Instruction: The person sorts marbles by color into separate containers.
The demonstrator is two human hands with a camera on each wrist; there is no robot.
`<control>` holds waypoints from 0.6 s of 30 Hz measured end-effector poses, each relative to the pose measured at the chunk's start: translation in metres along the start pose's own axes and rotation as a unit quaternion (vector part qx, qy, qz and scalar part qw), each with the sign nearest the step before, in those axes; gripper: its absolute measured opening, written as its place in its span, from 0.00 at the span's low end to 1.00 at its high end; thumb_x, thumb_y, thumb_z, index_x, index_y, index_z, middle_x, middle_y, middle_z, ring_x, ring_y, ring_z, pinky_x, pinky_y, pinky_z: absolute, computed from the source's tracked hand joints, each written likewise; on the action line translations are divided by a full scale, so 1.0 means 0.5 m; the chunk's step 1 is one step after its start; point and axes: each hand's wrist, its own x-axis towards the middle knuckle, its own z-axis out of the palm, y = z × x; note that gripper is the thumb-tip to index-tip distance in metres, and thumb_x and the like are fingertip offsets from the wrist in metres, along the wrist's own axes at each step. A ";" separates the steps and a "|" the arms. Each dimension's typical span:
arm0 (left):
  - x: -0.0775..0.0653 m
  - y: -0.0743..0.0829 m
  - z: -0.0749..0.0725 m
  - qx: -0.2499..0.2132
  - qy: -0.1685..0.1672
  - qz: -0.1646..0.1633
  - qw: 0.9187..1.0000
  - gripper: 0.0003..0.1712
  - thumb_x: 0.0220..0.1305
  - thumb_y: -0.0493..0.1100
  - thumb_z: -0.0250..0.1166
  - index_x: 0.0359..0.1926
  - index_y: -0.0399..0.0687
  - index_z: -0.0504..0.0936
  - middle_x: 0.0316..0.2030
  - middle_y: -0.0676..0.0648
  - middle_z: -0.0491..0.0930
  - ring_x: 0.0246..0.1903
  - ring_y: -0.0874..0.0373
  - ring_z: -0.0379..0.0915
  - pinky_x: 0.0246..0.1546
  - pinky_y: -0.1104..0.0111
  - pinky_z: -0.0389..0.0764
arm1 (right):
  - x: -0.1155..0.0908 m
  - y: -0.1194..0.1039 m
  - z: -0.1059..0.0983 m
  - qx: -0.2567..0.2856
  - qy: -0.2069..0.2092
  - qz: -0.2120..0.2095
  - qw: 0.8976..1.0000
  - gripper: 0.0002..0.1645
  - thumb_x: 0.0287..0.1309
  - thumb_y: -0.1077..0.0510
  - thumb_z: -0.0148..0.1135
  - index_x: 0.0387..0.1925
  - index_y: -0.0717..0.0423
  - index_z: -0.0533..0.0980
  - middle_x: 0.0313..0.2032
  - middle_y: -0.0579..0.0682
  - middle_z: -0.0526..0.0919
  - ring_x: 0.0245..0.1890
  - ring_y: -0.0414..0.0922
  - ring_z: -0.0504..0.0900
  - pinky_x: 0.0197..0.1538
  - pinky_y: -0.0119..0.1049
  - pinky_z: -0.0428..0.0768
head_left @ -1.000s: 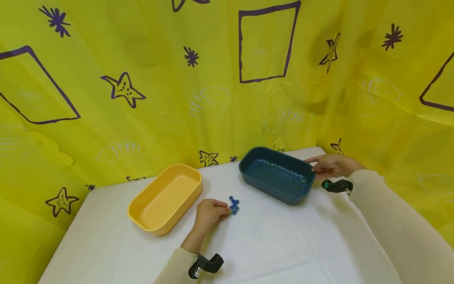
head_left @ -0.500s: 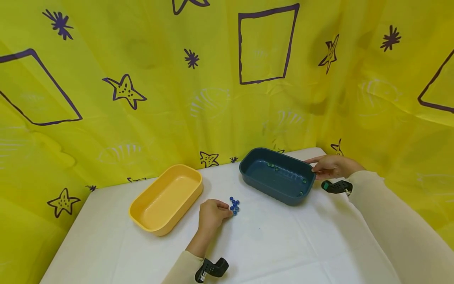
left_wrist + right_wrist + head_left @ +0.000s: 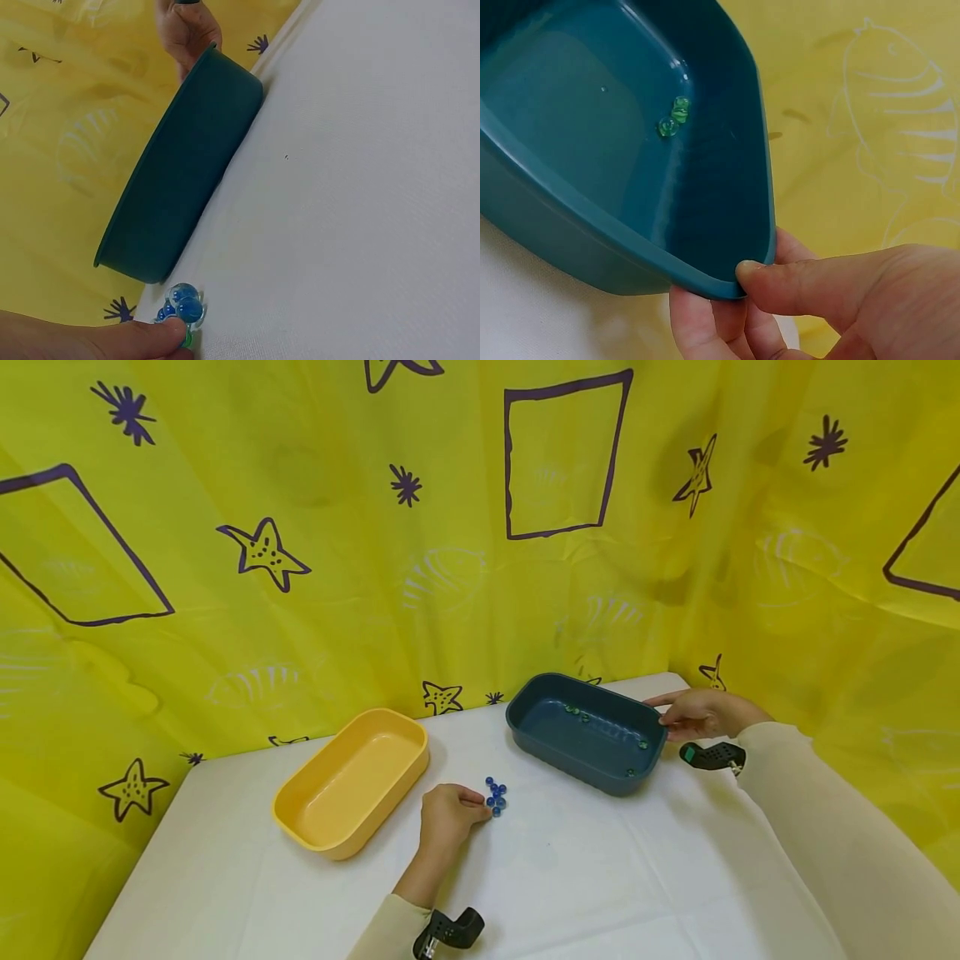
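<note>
My left hand (image 3: 448,814) is low over the cloth at the near-left side of a small cluster of blue marbles (image 3: 495,797). Thumb and fingers come together at a green marble (image 3: 187,337), which shows just past the thumb tip in the left wrist view and is hidden in the head view. My right hand (image 3: 703,713) grips the right end of a dark teal tub (image 3: 570,762), thumb on top of the rim and fingers underneath. Several green marbles (image 3: 576,712) lie inside the tub, in separate groups; two or three of them (image 3: 673,118) show in the right wrist view.
A yellow tub (image 3: 378,793) stands on the left of the white-covered table (image 3: 570,885), nothing visible inside it. Behind the table hangs a yellow curtain (image 3: 337,610) with purple drawings, also closing off the right side near my right hand.
My left hand has shifted slightly right, and the green marble at its fingertips has dropped from sight in the head view. Marbles at the tub's right end have rolled. The right hand stays put.
</note>
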 end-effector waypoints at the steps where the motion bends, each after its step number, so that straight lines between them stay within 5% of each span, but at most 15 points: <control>1: 0.000 -0.002 0.000 -0.002 0.000 0.002 1.000 0.07 0.42 0.36 0.80 0.24 0.45 0.89 0.19 0.52 0.85 0.23 0.64 0.81 0.29 0.70 0.82 | 0.000 0.000 -0.003 0.006 -0.009 -0.004 1.000 0.39 0.69 0.70 0.49 0.76 0.62 0.47 0.37 0.52 0.78 0.27 0.39 0.82 0.40 0.27 0.84; 8: 0.007 -0.024 -0.004 -0.041 -0.019 -0.016 0.999 0.08 0.43 0.40 0.80 0.27 0.44 0.90 0.23 0.51 0.87 0.27 0.63 0.82 0.31 0.71 0.82 | 0.000 0.001 0.000 0.004 0.003 0.003 1.000 0.40 0.69 0.70 0.49 0.76 0.62 0.44 0.37 0.51 0.79 0.26 0.38 0.82 0.40 0.26 0.84; 10: 0.010 -0.030 -0.008 -0.085 -0.038 -0.038 0.995 0.09 0.45 0.39 0.79 0.30 0.41 0.90 0.26 0.48 0.87 0.29 0.62 0.83 0.34 0.70 0.84 | 0.001 0.000 0.003 0.004 0.008 0.006 1.000 0.40 0.70 0.70 0.48 0.76 0.61 0.43 0.37 0.51 0.79 0.26 0.38 0.82 0.40 0.27 0.84; 15: 0.018 -0.040 -0.017 -0.218 -0.089 -0.106 0.966 0.13 0.52 0.33 0.75 0.39 0.29 0.86 0.33 0.39 0.87 0.31 0.57 0.86 0.36 0.67 0.87 | 0.000 -0.003 0.007 0.000 0.013 0.009 1.000 0.40 0.71 0.70 0.47 0.77 0.61 0.43 0.36 0.50 0.79 0.25 0.38 0.82 0.39 0.26 0.84; 18: 0.022 -0.046 -0.019 -0.253 -0.105 -0.124 0.954 0.15 0.54 0.32 0.73 0.42 0.27 0.84 0.35 0.37 0.87 0.31 0.58 0.85 0.36 0.67 0.87 | -0.002 -0.005 0.007 0.000 0.013 0.010 1.000 0.40 0.71 0.70 0.46 0.77 0.61 0.43 0.36 0.50 0.79 0.25 0.38 0.82 0.39 0.26 0.84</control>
